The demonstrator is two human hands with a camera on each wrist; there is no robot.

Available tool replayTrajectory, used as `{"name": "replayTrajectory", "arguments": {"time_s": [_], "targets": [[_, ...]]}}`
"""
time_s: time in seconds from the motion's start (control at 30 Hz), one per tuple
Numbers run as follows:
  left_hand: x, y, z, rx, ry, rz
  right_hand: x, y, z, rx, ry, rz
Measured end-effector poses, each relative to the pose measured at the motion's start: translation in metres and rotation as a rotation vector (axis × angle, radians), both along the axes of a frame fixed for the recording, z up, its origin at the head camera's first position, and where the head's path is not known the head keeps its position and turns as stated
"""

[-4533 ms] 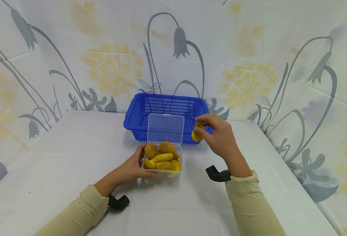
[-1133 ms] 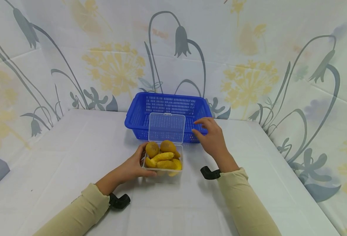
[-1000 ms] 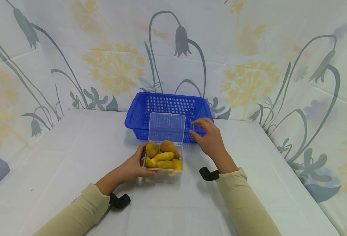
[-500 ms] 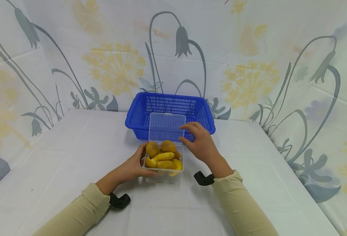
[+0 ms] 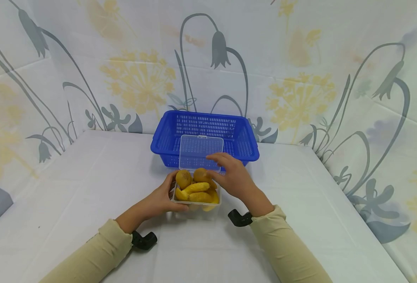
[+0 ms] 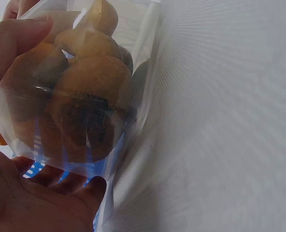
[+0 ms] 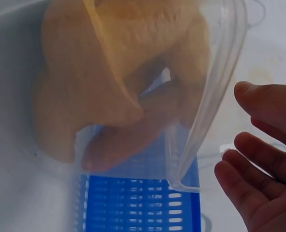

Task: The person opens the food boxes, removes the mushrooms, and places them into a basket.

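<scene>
The left hand [image 5: 160, 200] gripped the clear box [image 5: 196, 203] on its left side, with the thumb near the front of the box and the other fingers bent round it. The box sat on the table [image 5: 88, 188], full of fruit. The right hand [image 5: 235, 179] held nothing; its fingers were apart and a little bent, over the back right corner of the box. The lid [image 5: 198, 149] stood up at the back of the box, and the blue basket [image 5: 169, 161] was behind the box. I could not tell if the lid touched the basket. The pile looked too high to me: the left round fruit [image 5: 183, 179] and the right round fruit [image 5: 200, 174] poked up above the rim at the back of the box. If the lid came down, it could get stuck on them and not click shut. Pushing hard could squash the top banana [image 5: 196, 188] or crack the thin lid. A bump from the right thumb could roll a round fruit out of the box. If the left hand let go too soon, a push could make the box slide or tip.
</scene>
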State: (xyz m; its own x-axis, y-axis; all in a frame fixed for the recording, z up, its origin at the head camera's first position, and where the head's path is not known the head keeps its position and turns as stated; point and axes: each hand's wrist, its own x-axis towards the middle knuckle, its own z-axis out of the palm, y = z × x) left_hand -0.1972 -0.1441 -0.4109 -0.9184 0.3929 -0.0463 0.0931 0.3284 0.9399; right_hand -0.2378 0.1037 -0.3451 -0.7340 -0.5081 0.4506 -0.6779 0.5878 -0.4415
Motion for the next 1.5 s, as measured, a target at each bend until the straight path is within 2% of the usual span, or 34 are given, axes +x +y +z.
{"name": "replayTrajectory", "arguments": {"time_s": [0.27,0.47,0.7,0.93,1.23,1.5], "targets": [[0.000,0.000,-0.001,0.008,0.000,-0.004,0.004,-0.007,-0.001,0.036,-0.048,0.013],[0.000,0.000,-0.001,0.008,0.008,-0.004,0.004,-0.012,-0.002,0.075,-0.044,0.028],[0.000,0.000,-0.001,0.002,0.016,-0.009,0.006,-0.015,0.000,0.126,-0.099,0.018],[-0.001,0.000,0.000,-0.011,0.015,-0.013,0.007,-0.016,0.001,0.156,-0.116,0.015],[0.000,0.000,0.000,-0.006,0.008,-0.004,0.006,-0.015,0.001,0.209,-0.107,0.036],[0.000,0.000,-0.001,-0.009,0.009,-0.004,0.005,-0.011,0.003,0.200,-0.049,0.067]]}}
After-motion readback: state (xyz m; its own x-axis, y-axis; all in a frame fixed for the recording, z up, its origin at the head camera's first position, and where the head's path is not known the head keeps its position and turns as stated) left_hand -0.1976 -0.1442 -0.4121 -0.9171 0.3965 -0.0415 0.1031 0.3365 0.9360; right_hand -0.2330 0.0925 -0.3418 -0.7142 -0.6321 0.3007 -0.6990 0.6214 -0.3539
